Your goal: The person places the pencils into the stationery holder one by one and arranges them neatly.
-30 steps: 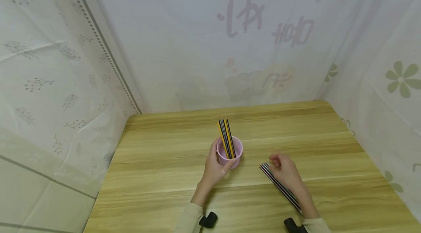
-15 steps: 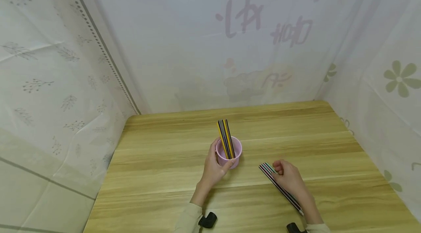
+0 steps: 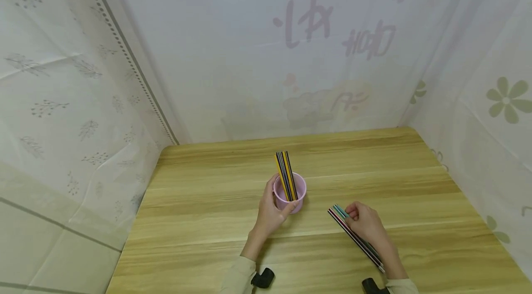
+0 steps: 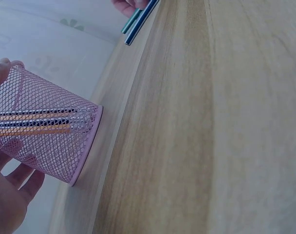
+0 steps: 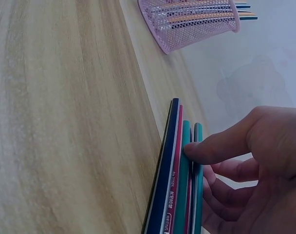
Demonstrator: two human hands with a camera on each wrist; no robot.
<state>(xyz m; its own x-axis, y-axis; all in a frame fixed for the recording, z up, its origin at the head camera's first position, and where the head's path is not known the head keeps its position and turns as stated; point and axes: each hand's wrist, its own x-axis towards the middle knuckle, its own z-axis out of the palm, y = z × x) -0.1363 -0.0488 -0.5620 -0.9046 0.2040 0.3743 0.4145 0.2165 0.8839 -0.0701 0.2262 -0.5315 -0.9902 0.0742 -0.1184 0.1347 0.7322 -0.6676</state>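
Note:
My left hand [image 3: 269,214] grips a pink mesh pen cup [image 3: 301,198], thumb near the rim and fingers around its side. Several yellow-and-black striped pencils [image 3: 286,171] lean inside it; their lower ends show through the mesh [image 4: 55,151] in the left wrist view. To the right, a row of striped pencils [image 3: 352,235] in dark blue, red and green lies on the table. My right hand [image 3: 367,225] is at this row. In the right wrist view its thumb [image 5: 206,148] presses a green pencil [image 5: 182,185], with curled fingers on the far side, pinching the green pencils.
The wood-grain table [image 3: 199,220] runs back to a pale printed curtain [image 3: 232,54]. More curtain hangs at left and right. A black wrist-worn device [image 3: 263,278] sits by the left sleeve, another [image 3: 371,285] by the right.
My right hand has shifted slightly right and down along the pencil row, and more of the green pencils shows at its top end. The left hand and cup stay in place.

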